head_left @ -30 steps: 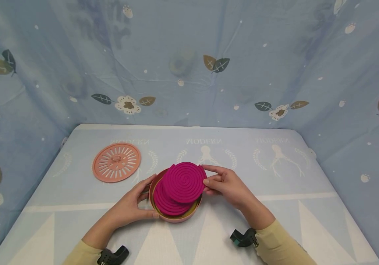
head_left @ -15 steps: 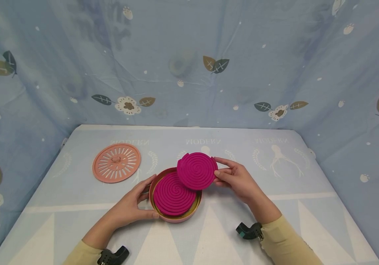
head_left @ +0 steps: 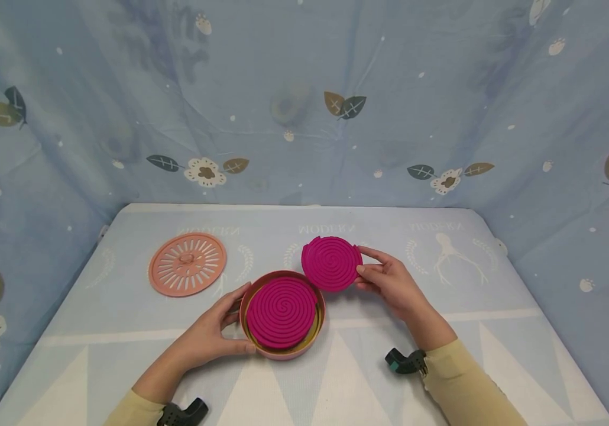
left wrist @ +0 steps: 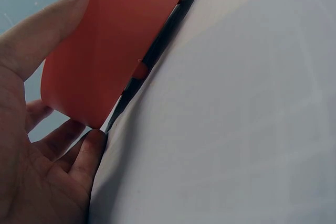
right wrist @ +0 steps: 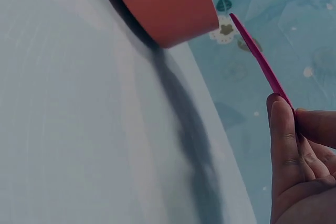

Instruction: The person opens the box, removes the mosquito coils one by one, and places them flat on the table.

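My left hand (head_left: pixel 209 332) holds the side of a round, shallow pink tin (head_left: pixel 282 355), thumb at the near side and fingers behind. In the left wrist view the thumb lies along the reddish wall of the tin (left wrist: pixel 105 51), with the other fingers low at its base. Inside the tin lies a magenta mosquito coil (head_left: pixel 281 313). A second magenta mosquito coil (head_left: pixel 331 264) is pinched at its right edge by my right hand (head_left: pixel 394 287), up and right of the tin. The right wrist view shows this coil (right wrist: pixel 262 65) edge-on and tilted, raised above the table.
A round pink slotted lid (head_left: pixel 186 258) with a small central knob lies on the table at the back left. The patterned tablecloth (head_left: pixel 443 343) covers the table. Blue printed fabric (head_left: pixel 294 71) hangs behind and at both sides.
My right hand has carried the upper coil right and away from me, off the tin, uncovering the coil inside. The left hand has stayed on the tin.
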A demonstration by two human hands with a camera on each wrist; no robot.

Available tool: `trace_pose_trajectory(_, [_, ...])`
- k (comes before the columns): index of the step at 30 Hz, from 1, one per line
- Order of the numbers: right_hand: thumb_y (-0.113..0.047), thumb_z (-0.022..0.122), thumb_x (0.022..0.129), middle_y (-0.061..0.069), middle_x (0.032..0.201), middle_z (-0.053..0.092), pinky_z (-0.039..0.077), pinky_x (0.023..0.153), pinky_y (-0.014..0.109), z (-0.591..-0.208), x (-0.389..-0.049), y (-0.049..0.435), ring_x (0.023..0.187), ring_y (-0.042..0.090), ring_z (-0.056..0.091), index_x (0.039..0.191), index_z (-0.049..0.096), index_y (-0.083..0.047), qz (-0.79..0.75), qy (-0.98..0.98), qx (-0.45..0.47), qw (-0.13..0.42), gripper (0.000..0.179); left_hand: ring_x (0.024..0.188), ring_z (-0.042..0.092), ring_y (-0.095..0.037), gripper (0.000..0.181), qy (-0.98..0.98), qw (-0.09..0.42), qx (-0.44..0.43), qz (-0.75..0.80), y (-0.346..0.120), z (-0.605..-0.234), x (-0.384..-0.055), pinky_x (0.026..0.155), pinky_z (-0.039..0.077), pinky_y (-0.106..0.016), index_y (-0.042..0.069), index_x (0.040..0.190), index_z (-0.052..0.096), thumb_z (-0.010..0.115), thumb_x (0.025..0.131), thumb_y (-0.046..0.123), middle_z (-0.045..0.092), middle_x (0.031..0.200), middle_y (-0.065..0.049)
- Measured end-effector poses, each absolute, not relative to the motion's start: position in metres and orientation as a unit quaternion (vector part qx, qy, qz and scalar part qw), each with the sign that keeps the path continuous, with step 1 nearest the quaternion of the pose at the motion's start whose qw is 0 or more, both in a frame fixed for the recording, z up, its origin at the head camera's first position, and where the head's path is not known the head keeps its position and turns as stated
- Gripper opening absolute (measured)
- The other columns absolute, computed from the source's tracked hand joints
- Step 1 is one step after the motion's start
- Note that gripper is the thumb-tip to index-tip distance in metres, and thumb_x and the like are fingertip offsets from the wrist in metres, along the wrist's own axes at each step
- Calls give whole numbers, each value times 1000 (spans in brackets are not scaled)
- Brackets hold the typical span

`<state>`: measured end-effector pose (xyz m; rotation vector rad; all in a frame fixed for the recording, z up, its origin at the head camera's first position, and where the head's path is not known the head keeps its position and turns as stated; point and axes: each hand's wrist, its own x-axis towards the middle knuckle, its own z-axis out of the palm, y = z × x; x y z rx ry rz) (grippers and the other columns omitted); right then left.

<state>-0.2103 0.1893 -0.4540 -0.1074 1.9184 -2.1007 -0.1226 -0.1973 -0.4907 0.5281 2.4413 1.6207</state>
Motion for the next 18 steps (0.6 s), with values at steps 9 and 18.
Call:
trace_pose_trajectory(9, [-1,63,96,11,95,72,63,74,29,-462,-222,201,76,16,70,149,41,-5,-739,660,-13,133,58,135,42,-14,117,817,80,176,543,-197,-492,-123,109,42,-27,20,157,28,94,63,38,41,150,5])
trace_pose_trajectory(18, [-1,62,96,10,95,72,62,74,29,-463,-232,209,75,16,69,150,40,-6,-733,667,1,131,58,136,42,-13,117,818,86,170,543,-197,-492,-122,109,42,-27,22,157,27,94,63,38,39,151,6])
